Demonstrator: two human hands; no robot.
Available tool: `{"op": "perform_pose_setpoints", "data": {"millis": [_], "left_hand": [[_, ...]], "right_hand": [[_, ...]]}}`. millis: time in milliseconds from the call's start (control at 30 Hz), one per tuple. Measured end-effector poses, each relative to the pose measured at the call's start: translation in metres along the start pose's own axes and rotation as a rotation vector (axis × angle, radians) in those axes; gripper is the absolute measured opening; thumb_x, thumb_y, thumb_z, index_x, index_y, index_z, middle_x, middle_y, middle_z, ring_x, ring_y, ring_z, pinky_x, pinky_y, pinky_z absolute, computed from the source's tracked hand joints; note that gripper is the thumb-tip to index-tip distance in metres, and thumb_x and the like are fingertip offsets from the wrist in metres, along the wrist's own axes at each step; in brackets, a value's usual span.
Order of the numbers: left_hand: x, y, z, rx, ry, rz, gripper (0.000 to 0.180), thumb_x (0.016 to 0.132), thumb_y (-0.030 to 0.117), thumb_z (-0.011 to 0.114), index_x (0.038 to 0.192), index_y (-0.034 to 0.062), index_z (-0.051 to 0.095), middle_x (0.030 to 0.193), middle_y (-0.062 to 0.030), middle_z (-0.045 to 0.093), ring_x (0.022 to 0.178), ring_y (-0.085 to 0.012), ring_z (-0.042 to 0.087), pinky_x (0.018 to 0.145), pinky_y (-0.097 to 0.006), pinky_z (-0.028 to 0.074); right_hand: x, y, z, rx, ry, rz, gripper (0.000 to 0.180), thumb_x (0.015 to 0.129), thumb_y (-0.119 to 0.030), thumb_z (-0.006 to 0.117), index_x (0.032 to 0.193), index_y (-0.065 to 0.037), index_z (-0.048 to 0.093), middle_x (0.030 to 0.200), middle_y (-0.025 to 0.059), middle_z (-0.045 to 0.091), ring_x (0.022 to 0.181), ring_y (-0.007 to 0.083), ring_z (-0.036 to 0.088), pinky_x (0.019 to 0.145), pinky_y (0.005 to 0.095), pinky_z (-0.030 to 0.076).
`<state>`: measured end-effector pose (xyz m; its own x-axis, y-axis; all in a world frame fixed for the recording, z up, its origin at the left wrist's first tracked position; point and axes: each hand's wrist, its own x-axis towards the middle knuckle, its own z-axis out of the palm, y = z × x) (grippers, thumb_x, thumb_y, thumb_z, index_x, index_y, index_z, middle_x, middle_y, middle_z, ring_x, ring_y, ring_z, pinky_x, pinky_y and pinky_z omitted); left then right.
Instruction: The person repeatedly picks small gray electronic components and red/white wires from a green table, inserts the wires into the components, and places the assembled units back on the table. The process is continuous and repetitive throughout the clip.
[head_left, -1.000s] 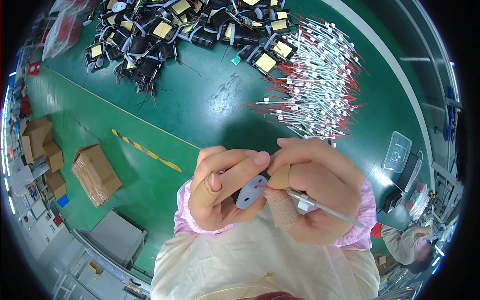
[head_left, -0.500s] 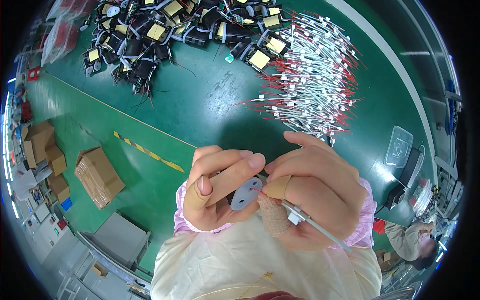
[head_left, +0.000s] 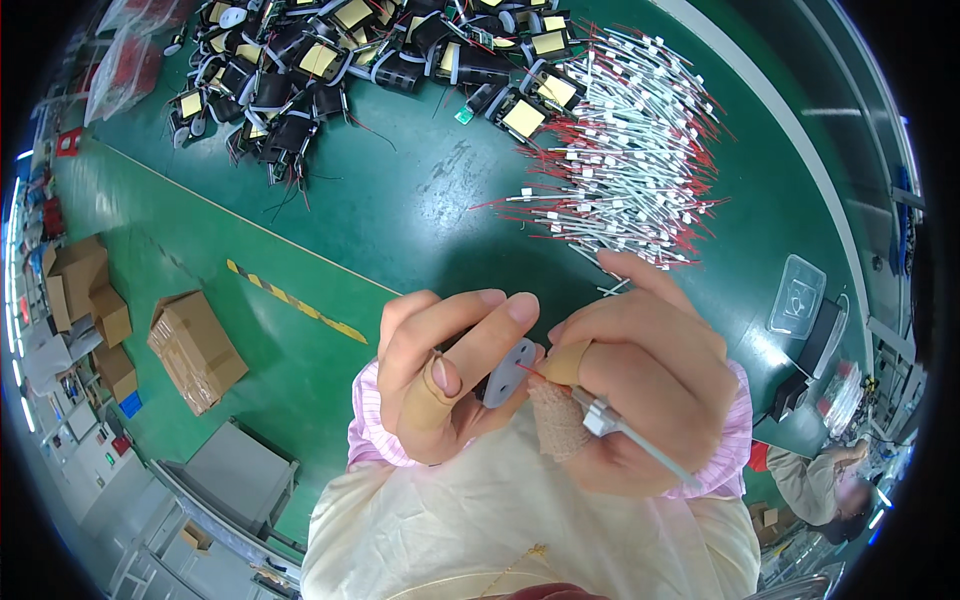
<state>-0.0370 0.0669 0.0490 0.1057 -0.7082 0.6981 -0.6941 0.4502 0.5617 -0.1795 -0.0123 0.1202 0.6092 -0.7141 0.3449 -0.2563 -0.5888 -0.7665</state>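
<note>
My left hand (head_left: 425, 365), a tan finger cot on its thumb, grips a dark part with a pale grey oval cap (head_left: 509, 374) that has small holes in it. Most of the dark body is hidden behind my fingers. Close beside the cap, my right hand (head_left: 650, 375) pinches a thin red wire (head_left: 529, 370) between a wrapped thumb and a finger in a tan cot. The wire's tip lies at the cap's face; whether it enters a hole I cannot tell. A grey-white cable (head_left: 655, 455) with a white connector (head_left: 600, 417) trails from that same grip.
Across the green table (head_left: 420, 240) lies a heap of black parts (head_left: 272, 92) with yellow pads and grey caps. A dense pile of white cables (head_left: 630, 140) with red wires sits to its right. A clear plastic tray (head_left: 798, 295) stands far right. Cardboard boxes (head_left: 197, 350) rest on the floor left.
Both hands have shifted slightly right. The grey cap has moved right and up and is tilted more edge-on. My right hand still pinches the wire close to it.
</note>
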Motion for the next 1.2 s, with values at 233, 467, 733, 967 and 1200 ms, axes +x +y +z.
{"op": "perform_pose_setpoints", "data": {"millis": [233, 467, 733, 967, 1200], "left_hand": [[0.0002, -0.0039, 0.0006, -0.090, 0.004, 0.006, 0.099, 0.066, 0.005, 0.082, 0.145, -0.0007, 0.022, 0.100, -0.0156, 0.071, 0.081, -0.0276, 0.064, 0.059, -0.033, 0.039], [0.0019, -0.0060, -0.0006, -0.156, -0.014, -0.002, 0.103, 0.063, -0.002, 0.079, 0.146, -0.0029, 0.018, 0.102, -0.0167, 0.070, 0.082, -0.0279, 0.064, 0.061, -0.033, 0.040], [0.0036, -0.0039, -0.0006, -0.152, -0.028, -0.004, 0.102, 0.063, -0.003, 0.078, 0.145, -0.0037, 0.018, 0.102, -0.0166, 0.070, 0.082, -0.0273, 0.064, 0.060, -0.032, 0.040], [0.0035, -0.0029, 0.0014, -0.146, -0.025, 0.001, 0.100, 0.063, -0.004, 0.078, 0.144, -0.0041, 0.020, 0.101, -0.0168, 0.070, 0.081, -0.0270, 0.064, 0.059, -0.032, 0.040], [0.0043, -0.0013, 0.0023, -0.136, -0.010, -0.001, 0.096, 0.065, -0.002, 0.078, 0.143, -0.0049, 0.023, 0.099, -0.0171, 0.071, 0.080, -0.0274, 0.064, 0.057, -0.032, 0.040]], "right_hand": [[0.0016, 0.0040, -0.0032, 0.068, -0.041, 0.026, 0.019, 0.058, 0.003, 0.076, 0.068, -0.005, 0.062, 0.069, 0.0073, 0.063, 0.054, 0.0175, 0.059, 0.089, 0.0482, 0.049], [0.0018, 0.0035, -0.0038, 0.059, -0.069, 0.018, 0.018, 0.059, 0.001, 0.077, 0.070, -0.004, 0.064, 0.070, 0.0071, 0.064, 0.056, 0.0174, 0.060, 0.092, 0.0491, 0.047], [-0.0011, 0.0042, -0.0048, 0.045, -0.065, 0.016, 0.016, 0.061, 0.000, 0.077, 0.070, -0.004, 0.064, 0.071, 0.0070, 0.064, 0.057, 0.0173, 0.061, 0.093, 0.0505, 0.046], [-0.0026, 0.0012, -0.0069, -0.011, -0.065, 0.010, 0.019, 0.062, -0.001, 0.079, 0.070, -0.005, 0.061, 0.073, 0.0065, 0.064, 0.058, 0.0181, 0.061, 0.094, 0.0529, 0.046], [-0.0036, 0.0012, -0.0072, -0.048, -0.074, -0.020, 0.021, 0.061, 0.001, 0.078, 0.069, -0.005, 0.061, 0.072, 0.0056, 0.063, 0.060, 0.0181, 0.061, 0.094, 0.0546, 0.045]]}}
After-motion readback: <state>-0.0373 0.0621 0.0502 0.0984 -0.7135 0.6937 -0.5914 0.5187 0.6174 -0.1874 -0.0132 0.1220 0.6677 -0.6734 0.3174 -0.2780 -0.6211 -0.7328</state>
